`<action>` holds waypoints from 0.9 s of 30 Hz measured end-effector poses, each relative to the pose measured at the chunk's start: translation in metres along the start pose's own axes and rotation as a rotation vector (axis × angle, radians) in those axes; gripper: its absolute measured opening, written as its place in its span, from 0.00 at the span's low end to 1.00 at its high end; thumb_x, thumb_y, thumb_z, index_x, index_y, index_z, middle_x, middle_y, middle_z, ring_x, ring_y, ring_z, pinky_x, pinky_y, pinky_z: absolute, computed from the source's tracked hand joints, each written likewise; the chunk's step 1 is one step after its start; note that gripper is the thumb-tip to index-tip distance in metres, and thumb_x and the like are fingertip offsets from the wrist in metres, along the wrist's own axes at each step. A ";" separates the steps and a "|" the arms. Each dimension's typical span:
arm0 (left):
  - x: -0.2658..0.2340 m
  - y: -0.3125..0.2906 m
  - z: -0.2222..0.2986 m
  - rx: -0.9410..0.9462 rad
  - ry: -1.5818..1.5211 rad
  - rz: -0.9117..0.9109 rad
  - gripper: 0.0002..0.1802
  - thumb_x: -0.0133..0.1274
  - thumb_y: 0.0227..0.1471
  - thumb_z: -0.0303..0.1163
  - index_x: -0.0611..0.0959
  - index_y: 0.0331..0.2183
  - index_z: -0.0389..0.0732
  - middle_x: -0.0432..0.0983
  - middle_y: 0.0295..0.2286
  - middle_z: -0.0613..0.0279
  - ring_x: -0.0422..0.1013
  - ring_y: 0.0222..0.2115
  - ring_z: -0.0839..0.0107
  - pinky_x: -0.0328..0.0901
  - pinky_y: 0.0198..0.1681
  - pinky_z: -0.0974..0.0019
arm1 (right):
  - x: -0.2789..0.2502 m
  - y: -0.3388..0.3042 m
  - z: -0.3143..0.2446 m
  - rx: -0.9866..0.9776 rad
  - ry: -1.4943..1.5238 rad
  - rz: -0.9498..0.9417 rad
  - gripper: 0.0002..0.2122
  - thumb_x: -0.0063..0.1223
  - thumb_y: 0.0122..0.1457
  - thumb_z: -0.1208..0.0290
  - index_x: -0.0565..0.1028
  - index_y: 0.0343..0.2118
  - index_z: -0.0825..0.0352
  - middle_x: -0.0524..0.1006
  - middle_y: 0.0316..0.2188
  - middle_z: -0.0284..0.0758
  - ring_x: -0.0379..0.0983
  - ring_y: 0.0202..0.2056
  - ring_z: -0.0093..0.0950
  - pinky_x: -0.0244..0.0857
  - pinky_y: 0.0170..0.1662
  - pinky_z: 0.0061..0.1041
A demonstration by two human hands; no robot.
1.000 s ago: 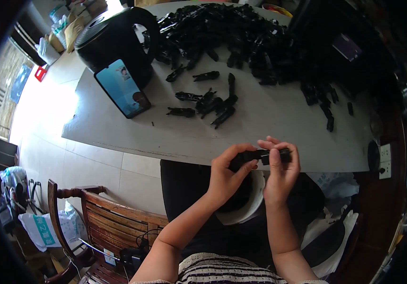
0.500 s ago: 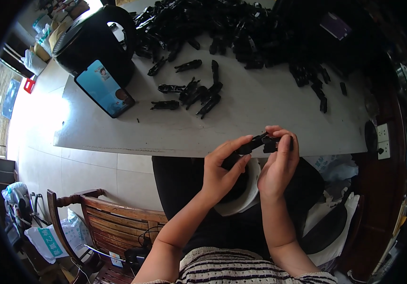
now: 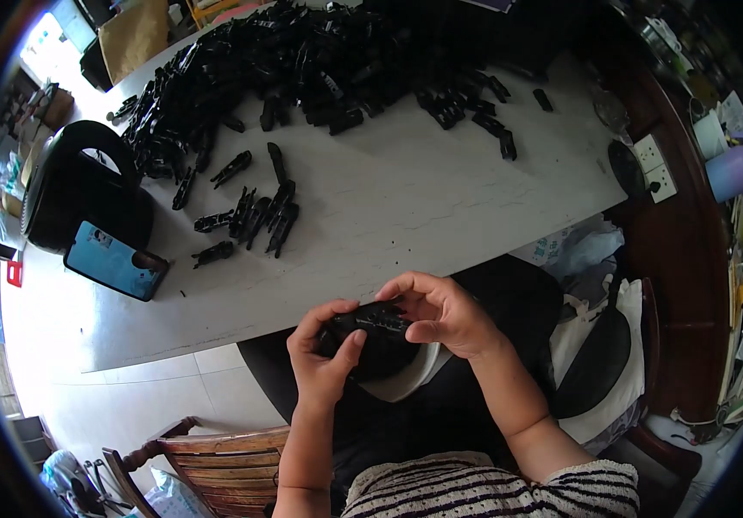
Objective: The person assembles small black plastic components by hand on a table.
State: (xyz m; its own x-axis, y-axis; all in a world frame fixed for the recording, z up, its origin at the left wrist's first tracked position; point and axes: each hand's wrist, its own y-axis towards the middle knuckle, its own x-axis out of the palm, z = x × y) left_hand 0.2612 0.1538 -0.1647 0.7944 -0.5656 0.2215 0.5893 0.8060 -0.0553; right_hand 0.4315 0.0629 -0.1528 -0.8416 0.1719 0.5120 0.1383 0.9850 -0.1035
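Observation:
A black, elongated plastic part (image 3: 376, 320) is held level between my hands, just in front of the table's near edge. My left hand (image 3: 323, 352) grips its left end, thumb below and fingers above. At its right end, my right hand (image 3: 447, 318) curls round with thumb and forefinger on it. Whether it is one piece or two joined pieces I cannot tell. Beneath the hands, a white bucket or bowl (image 3: 424, 373) in my lap is partly hidden, with dark contents. Several similar black clip-like parts (image 3: 255, 220) lie loose on the table beyond my left hand.
A large heap of black parts (image 3: 302, 65) covers the far side of the pale table (image 3: 371, 216). At the left stand a black kettle (image 3: 86, 194) and a propped phone (image 3: 116, 263). A wooden chair (image 3: 224, 462) is at lower left; a wall socket (image 3: 654, 168) is at right.
My view has turned, so the table things appear farther left. The hands have come back from the table edge, and the dark pieces seen apart between them now look like one part held lengthwise.

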 end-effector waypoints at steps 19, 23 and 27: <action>0.002 -0.008 0.002 -0.065 0.144 -0.061 0.17 0.57 0.41 0.23 0.81 0.39 0.34 0.79 0.34 0.60 0.72 0.35 0.77 0.64 0.42 0.75 | -0.007 -0.019 0.007 0.077 -0.099 0.041 0.13 0.58 0.56 0.63 0.74 0.32 0.71 0.76 0.25 0.33 0.73 0.26 0.18 0.67 0.32 0.16; 0.006 -0.009 0.005 -0.153 0.097 -0.092 0.18 0.56 0.40 0.21 0.81 0.39 0.35 0.79 0.34 0.59 0.73 0.35 0.76 0.65 0.41 0.75 | -0.007 -0.025 0.011 0.040 -0.177 0.081 0.11 0.55 0.58 0.65 0.73 0.29 0.69 0.76 0.24 0.30 0.71 0.25 0.15 0.66 0.29 0.14; -0.005 -0.014 -0.007 -0.056 0.199 -0.081 0.19 0.55 0.40 0.20 0.81 0.40 0.36 0.80 0.33 0.59 0.73 0.33 0.76 0.65 0.39 0.75 | -0.020 -0.009 -0.006 -0.104 -0.616 0.058 0.11 0.57 0.56 0.65 0.73 0.31 0.70 0.76 0.27 0.32 0.72 0.29 0.21 0.66 0.35 0.20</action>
State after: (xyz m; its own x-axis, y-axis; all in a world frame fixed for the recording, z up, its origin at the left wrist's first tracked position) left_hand 0.2501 0.1440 -0.1717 0.7546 -0.6555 0.0313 0.6549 0.7491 -0.1001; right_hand 0.4506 0.0507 -0.1571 -0.9732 0.2151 -0.0811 0.2171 0.9760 -0.0170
